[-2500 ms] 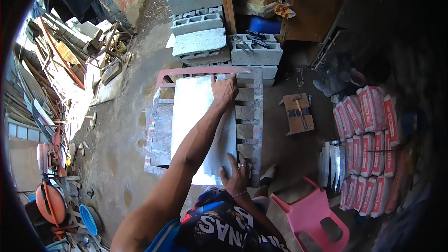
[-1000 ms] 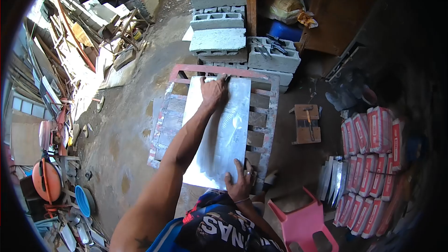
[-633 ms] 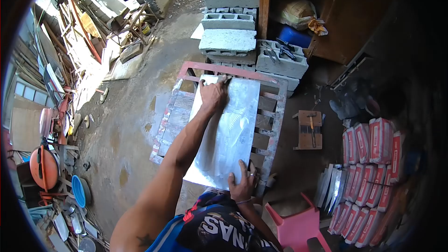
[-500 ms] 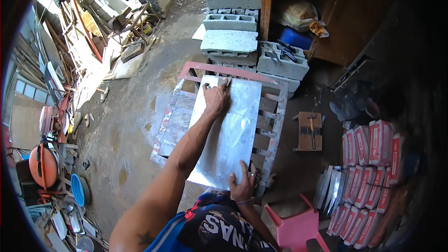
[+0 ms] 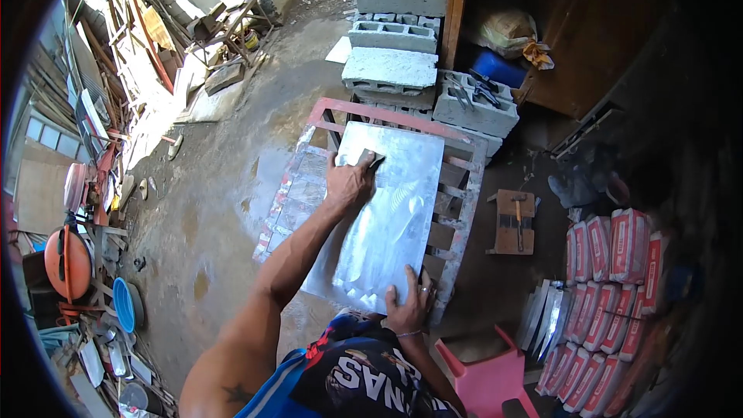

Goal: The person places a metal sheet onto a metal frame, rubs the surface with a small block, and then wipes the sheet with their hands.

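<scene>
A shiny metal sheet [image 5: 395, 209] lies on a worn red and grey slatted frame [image 5: 457, 251]. Upon the sheet's upper left part, my left hand [image 5: 350, 186] has its fingers closed on a small dark pad [image 5: 373, 160] pressed to the surface; the thumb side reaches the sheet's left edge. Pale streaks and smears mark the metal. My right hand [image 5: 410, 302] rests at the near right corner of the sheet, fingers spread and flat, with nothing visible in it.
Concrete blocks [image 5: 391, 70] stand beyond the frame, with tools on the right-hand stack. To the right are a small wooden stool [image 5: 515, 223] bearing a hammer, stacked red and white bags [image 5: 604, 313] and a pink chair [image 5: 491, 375]. Scrap wood and a blue basin [image 5: 126, 304] lie left.
My left hand has drawn the pad down the sheet, nearer to my body. The view has shifted slightly. My right hand stays at the near corner.
</scene>
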Available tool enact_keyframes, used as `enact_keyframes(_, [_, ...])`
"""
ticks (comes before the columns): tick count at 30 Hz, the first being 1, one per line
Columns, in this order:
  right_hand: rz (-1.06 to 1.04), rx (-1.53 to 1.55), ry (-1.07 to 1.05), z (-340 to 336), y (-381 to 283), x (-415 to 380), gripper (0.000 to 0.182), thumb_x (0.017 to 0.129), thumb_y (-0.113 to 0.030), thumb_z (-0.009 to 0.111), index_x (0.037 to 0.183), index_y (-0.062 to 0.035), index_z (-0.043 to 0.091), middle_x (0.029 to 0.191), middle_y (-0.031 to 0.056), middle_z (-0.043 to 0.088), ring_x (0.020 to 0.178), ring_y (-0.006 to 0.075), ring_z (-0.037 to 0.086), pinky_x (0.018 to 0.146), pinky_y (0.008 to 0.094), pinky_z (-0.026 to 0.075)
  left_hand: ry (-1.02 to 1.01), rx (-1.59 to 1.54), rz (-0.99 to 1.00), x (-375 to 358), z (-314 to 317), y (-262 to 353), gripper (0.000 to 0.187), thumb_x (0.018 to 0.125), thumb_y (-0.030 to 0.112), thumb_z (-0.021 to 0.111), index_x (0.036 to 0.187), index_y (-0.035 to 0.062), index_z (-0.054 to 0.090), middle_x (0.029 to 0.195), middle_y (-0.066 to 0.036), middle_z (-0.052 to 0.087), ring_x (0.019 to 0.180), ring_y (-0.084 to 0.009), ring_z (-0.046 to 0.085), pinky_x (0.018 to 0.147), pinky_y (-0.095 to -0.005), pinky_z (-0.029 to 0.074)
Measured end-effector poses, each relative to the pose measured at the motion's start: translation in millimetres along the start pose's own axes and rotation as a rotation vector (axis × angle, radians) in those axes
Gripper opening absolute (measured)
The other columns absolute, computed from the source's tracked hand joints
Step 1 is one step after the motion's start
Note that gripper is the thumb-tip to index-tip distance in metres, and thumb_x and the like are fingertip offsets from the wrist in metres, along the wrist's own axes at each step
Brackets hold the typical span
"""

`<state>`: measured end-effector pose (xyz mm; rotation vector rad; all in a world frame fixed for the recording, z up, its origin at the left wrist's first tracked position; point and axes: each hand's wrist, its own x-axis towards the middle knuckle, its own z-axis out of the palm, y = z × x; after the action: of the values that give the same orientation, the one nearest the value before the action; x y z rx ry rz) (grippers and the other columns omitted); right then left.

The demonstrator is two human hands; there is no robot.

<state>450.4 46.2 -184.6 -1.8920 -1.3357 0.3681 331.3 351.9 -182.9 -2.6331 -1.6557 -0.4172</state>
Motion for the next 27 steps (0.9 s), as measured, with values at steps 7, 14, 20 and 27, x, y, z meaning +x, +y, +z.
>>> enact_keyframes(7, [0.005,-0.013,0.001,-3.3,-2.2,1.9,0.058,0.087,-0.03,0.068,0.14,-0.0091,0.058,0.136,0.0278,0.05,0.12,0.0459,0.051,0.104,0.0539,0.04,0.018,0.031,-0.121,41.2,4.7,-25.3,0.035,0.1,0.03,0.051,0.129,0.0227,0.067,0.069,-0.018,0.069,0.066,-0.0318,0.07,0.107,-0.0539,0.035])
enact_keyframes(14, [-0.018,-0.029,-0.005,0.1,0.6,2.0,0.058,0.087,-0.031,0.067,0.141,-0.0093,0.057,0.138,0.0279,0.049,0.121,0.0464,0.051,0.104,0.0537,0.041,0.006,0.033,-0.113,39.7,-15.9,-23.2,0.035,0.096,0.029,0.051,0.12,0.0155,0.071,0.07,-0.021,0.07,0.064,-0.0335,0.071,0.112,-0.0555,0.031])
enact_keyframes(20, [-0.001,-0.027,-0.011,-1.5,-1.1,0.9,0.058,0.088,-0.032,0.067,0.141,-0.0097,0.057,0.139,0.0285,0.048,0.122,0.0472,0.05,0.105,0.0556,0.04,0.081,-0.073,-0.1,21.7,3.7,-2.7,0.036,0.094,0.022,0.051,0.123,0.0123,0.07,0.064,-0.019,0.067,0.061,-0.0338,0.07,0.108,-0.055,0.033])
enact_keyframes(27, [-0.003,-0.027,-0.03,-1.1,1.2,1.6,0.06,0.088,-0.029,0.066,0.141,-0.0042,0.054,0.135,0.0325,0.05,0.123,0.0494,0.05,0.107,0.0556,0.038,-0.166,-0.174,0.242,-132.0,-29.4,63.6,0.05,0.094,0.025,0.058,0.144,0.0227,0.057,0.057,-0.011,0.062,0.064,-0.0265,0.071,0.117,-0.0572,0.024])
